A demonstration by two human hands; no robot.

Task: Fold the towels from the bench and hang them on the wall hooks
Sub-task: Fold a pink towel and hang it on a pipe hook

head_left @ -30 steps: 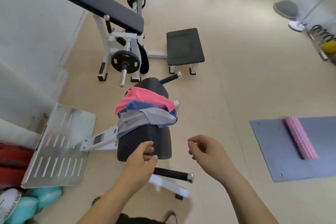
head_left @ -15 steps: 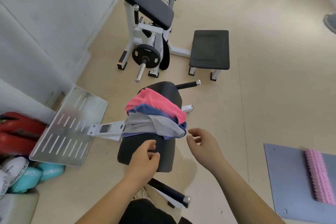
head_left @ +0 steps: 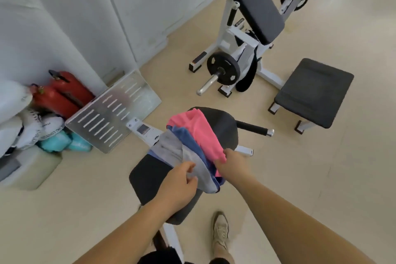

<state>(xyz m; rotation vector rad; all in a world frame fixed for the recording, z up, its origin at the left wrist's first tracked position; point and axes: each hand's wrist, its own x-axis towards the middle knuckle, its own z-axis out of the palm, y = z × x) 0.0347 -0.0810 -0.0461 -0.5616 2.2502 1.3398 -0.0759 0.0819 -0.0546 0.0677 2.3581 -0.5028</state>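
While the left grip [head_left: 180,180] pinches the grey towel [head_left: 171,149] and the right grip [head_left: 233,165] clutches the pink towel [head_left: 192,126], pickup seems underway; next, lift one free.

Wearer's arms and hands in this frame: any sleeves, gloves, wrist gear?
The left forearm and right forearm are bare up to the frame edge, with no sleeves showing. The left hand and right hand wear no gloves. No watch, band, strap or marking shows on either wrist. Rings are too small to rule out.
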